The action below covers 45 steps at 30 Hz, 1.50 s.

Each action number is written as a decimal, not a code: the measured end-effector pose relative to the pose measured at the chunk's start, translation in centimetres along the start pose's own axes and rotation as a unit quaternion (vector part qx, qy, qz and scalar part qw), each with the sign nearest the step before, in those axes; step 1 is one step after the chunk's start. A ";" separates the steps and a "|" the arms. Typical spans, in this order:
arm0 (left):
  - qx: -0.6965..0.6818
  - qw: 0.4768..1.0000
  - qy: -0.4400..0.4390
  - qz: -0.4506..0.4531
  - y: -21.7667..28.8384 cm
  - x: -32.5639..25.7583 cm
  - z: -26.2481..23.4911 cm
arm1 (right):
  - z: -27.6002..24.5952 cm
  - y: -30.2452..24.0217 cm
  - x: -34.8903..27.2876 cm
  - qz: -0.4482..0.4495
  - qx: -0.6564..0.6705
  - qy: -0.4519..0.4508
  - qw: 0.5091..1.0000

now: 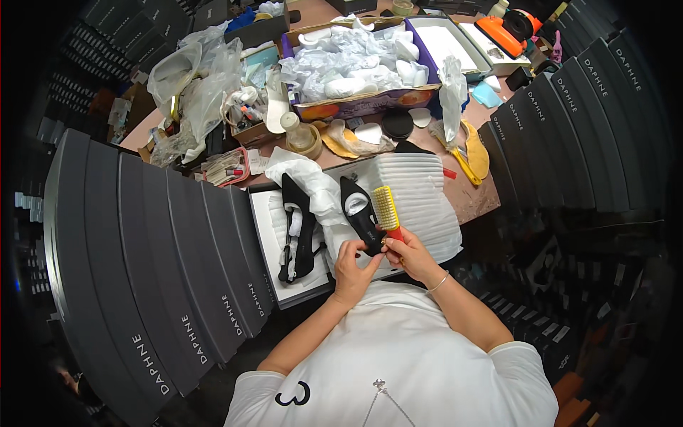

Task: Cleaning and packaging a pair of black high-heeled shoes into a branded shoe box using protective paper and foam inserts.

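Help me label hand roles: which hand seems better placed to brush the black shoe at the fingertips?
Right, probably: the right hand holds the yellow-and-red brush, its head beside the black shoe. The left hand holds no brush and is at the shoe's heel end.

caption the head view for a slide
Red-handled brush in right grip, left grip at a black shoe, second shoe in the box.

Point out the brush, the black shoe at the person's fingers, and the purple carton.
Brush [385,208], head view: on its bristles.
Black shoe [365,225], head view: on its dark insole.
Purple carton [364,106], head view: on its near wall.
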State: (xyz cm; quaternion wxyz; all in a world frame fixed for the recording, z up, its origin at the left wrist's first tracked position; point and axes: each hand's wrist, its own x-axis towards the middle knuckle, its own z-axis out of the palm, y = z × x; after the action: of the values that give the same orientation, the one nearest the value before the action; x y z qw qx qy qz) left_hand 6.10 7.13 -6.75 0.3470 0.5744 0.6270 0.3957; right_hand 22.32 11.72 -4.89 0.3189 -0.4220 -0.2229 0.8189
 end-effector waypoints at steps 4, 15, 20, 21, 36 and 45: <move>-0.020 1.000 0.005 0.016 0.3 0.5 0.1 | -0.5 0.3 -0.1 -0.002 -0.030 -0.006 1.000; -0.079 0.995 -0.057 -0.029 0.2 2.1 -0.5 | 0.0 1.2 -2.6 -0.156 -0.264 0.092 0.947; -0.127 0.986 -0.075 -0.072 2.6 4.7 -2.2 | 3.1 -1.6 -2.0 -0.274 -0.341 0.150 0.887; -0.172 0.973 -0.108 -0.107 3.7 5.1 -3.0 | 3.6 -2.3 -2.0 -0.306 -0.371 0.151 0.864; -0.290 0.941 -0.137 -0.109 1.9 3.6 -3.5 | 1.0 -4.1 -5.5 -0.022 -0.036 0.000 0.999; -0.280 0.939 -0.147 -0.136 2.2 2.8 -5.6 | 0.7 -6.7 -2.4 -0.005 -0.102 -0.040 0.994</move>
State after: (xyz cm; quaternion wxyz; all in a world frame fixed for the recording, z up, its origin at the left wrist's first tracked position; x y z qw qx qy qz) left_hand 1.83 9.38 -2.21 0.6329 0.4151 0.5049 0.4150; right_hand 25.00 14.62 1.01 0.2693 -0.4182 -0.3204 0.8062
